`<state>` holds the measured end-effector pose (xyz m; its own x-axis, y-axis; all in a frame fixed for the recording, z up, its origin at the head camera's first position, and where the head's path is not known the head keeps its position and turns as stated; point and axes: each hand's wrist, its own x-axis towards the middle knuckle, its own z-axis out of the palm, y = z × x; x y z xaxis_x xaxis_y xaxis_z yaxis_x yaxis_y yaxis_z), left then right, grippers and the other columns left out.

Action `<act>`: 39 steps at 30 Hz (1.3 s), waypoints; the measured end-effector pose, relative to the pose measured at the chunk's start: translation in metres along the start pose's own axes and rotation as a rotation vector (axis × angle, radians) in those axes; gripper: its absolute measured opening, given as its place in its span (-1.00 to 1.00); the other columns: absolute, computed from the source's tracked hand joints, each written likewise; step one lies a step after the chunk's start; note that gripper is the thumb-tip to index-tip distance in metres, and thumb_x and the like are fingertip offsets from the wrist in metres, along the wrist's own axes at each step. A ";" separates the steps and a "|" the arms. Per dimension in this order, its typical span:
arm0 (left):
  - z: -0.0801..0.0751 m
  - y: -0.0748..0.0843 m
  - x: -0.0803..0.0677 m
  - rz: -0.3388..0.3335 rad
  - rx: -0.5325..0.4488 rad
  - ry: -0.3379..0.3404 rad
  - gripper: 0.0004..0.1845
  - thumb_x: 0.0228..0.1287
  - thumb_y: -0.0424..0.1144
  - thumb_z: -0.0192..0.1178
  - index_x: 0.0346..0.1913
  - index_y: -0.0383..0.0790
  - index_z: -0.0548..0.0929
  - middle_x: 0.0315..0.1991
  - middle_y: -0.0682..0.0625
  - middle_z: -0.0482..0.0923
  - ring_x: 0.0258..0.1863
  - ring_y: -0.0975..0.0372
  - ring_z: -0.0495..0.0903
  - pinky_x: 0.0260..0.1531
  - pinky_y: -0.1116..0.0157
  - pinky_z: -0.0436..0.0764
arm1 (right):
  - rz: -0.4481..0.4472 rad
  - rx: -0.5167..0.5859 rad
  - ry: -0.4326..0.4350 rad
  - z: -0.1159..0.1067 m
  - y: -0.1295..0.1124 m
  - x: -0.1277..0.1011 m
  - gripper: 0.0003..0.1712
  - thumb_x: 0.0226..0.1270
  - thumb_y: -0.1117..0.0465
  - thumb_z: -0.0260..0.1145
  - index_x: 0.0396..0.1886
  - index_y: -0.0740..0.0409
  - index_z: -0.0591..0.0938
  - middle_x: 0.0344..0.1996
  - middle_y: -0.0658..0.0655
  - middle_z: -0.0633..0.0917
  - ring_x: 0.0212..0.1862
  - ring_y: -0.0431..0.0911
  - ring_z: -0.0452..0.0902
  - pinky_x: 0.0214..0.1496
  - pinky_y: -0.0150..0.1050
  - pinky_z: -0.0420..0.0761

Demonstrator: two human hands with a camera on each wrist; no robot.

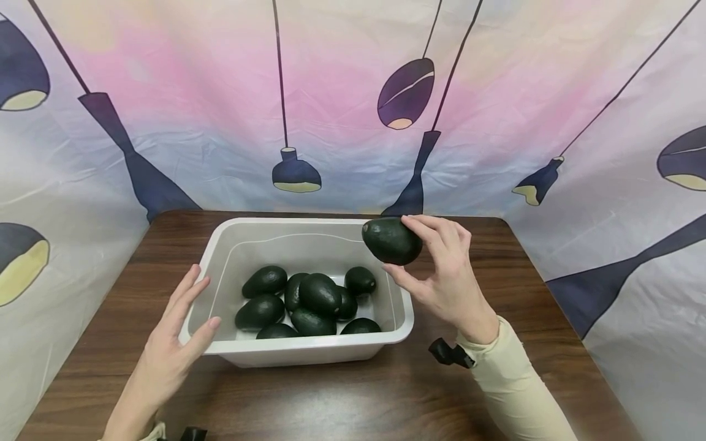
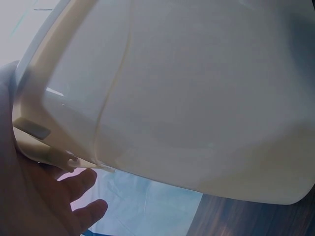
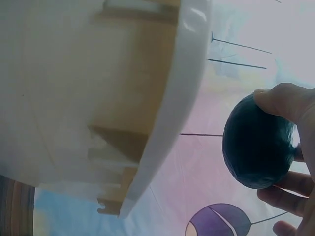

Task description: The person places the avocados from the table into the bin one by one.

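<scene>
A dark green avocado [image 1: 391,241] is held between the thumb and fingertips of my right hand [image 1: 449,275], over the right rim of a white plastic tub [image 1: 309,345]. In the right wrist view the same avocado [image 3: 258,142] shows beside the tub's outer wall, thumb on one side and fingers on the other. Inside the tub lie several more avocados [image 1: 320,294], some stacked in the middle. My left hand [image 1: 171,343] is at the tub's left rim, fingers extended and spread. The left wrist view has that hand's fingers [image 2: 78,184] alongside the outer wall.
The tub stands on a dark brown wooden table [image 1: 331,398]. Behind and at both sides hangs a pastel cloth [image 1: 342,92] printed with dark lamps. A black wrist device [image 1: 451,353] is strapped at the right sleeve.
</scene>
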<state>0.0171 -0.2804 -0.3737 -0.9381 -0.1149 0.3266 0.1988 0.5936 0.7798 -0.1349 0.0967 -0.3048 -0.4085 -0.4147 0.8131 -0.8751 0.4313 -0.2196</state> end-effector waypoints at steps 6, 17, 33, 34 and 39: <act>0.001 0.001 0.000 0.003 -0.004 0.001 -0.28 0.27 -0.43 0.23 0.47 -0.05 0.27 0.53 0.13 -0.02 0.47 0.32 -0.02 0.22 0.53 -0.01 | -0.005 0.017 -0.022 0.001 -0.003 0.000 -0.32 0.22 -0.13 0.38 0.19 0.23 0.55 0.06 0.22 0.56 0.11 0.10 0.42 0.12 0.12 0.13; 0.002 0.002 0.000 -0.005 -0.006 -0.003 -0.28 0.28 -0.41 0.23 0.47 -0.03 0.27 0.53 0.15 -0.02 0.47 0.32 -0.02 0.25 0.48 -0.01 | -0.050 0.053 0.046 -0.003 -0.006 0.004 -0.53 0.33 0.00 0.31 0.04 0.28 0.63 -0.02 0.23 0.61 0.03 0.08 0.49 0.10 0.12 0.13; 0.002 -0.001 -0.001 -0.018 -0.010 -0.009 -0.28 0.29 -0.41 0.22 0.48 -0.02 0.25 0.54 0.16 -0.04 0.47 0.32 -0.03 0.26 0.46 -0.02 | 0.019 0.007 0.033 -0.007 0.001 -0.005 -0.54 0.37 -0.01 0.26 0.06 0.24 0.64 0.02 0.21 0.61 0.04 0.09 0.48 0.13 0.11 0.13; 0.002 -0.001 -0.001 -0.020 -0.010 -0.011 -0.28 0.29 -0.40 0.22 0.48 -0.02 0.25 0.54 0.16 -0.04 0.47 0.32 -0.04 0.27 0.45 -0.03 | 0.025 0.004 0.031 -0.007 0.001 -0.007 -0.54 0.37 -0.01 0.26 0.06 0.23 0.64 0.02 0.22 0.61 0.05 0.09 0.48 0.13 0.11 0.13; 0.000 -0.002 -0.002 -0.033 -0.002 -0.054 -0.26 0.32 -0.36 0.22 0.50 0.04 0.20 0.55 0.18 -0.10 0.47 0.36 -0.08 0.28 0.46 -0.06 | 0.070 -0.015 0.025 -0.008 0.006 -0.015 -0.55 0.34 0.02 0.26 0.10 0.21 0.63 0.03 0.23 0.60 0.08 0.09 0.47 0.17 0.11 0.13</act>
<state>0.0185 -0.2818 -0.3760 -0.9581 -0.0914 0.2715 0.1680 0.5885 0.7909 -0.1317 0.1115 -0.3143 -0.4618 -0.3626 0.8095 -0.8404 0.4708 -0.2685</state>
